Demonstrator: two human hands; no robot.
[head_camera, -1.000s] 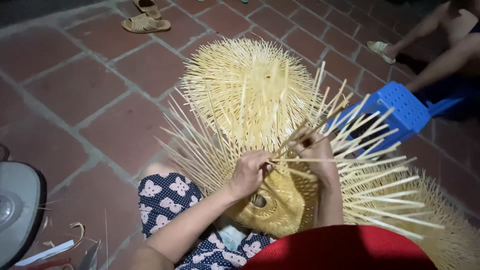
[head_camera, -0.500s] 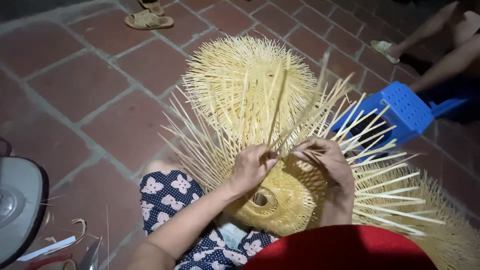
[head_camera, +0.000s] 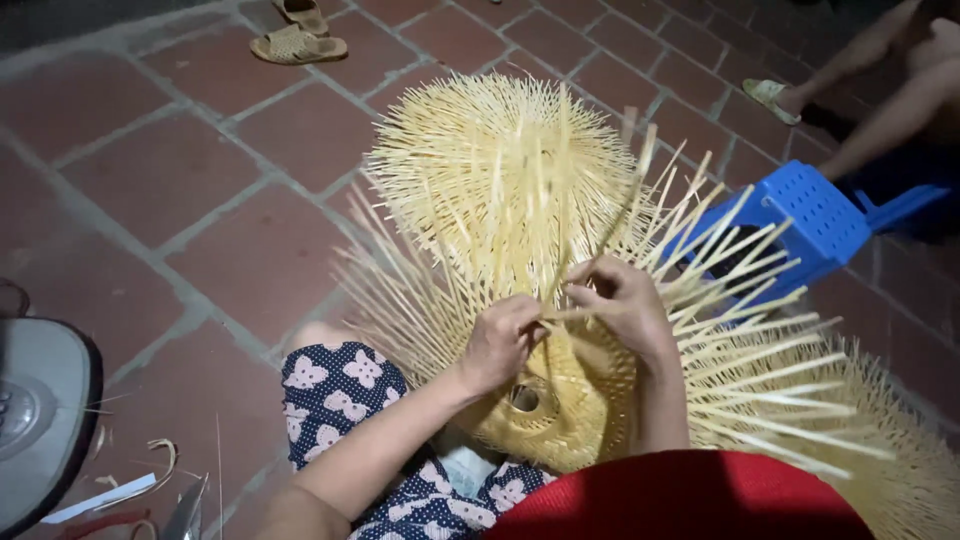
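Note:
A half-woven bamboo basket (head_camera: 560, 400) rests on my lap, its many loose pale strips fanning outward. My left hand (head_camera: 502, 342) pinches a thin bamboo strip (head_camera: 600, 240) just above the woven part. My right hand (head_camera: 620, 305) grips the same bundle of strips from the other side, fingers curled around them. Both hands almost touch. Another spiky unfinished basket (head_camera: 500, 170) stands on the floor right behind.
The floor is red brick tile (head_camera: 170, 180). A blue plastic stool (head_camera: 810, 220) stands at right, with another person's legs (head_camera: 890, 90) beyond it. A pair of sandals (head_camera: 298, 40) lies at top left. A grey fan base (head_camera: 40, 420) and bamboo scraps (head_camera: 150, 480) sit at left.
Both hands have shifted slightly up along the strips, and the long strip between them now stands more upright. The view has tilted down a little.

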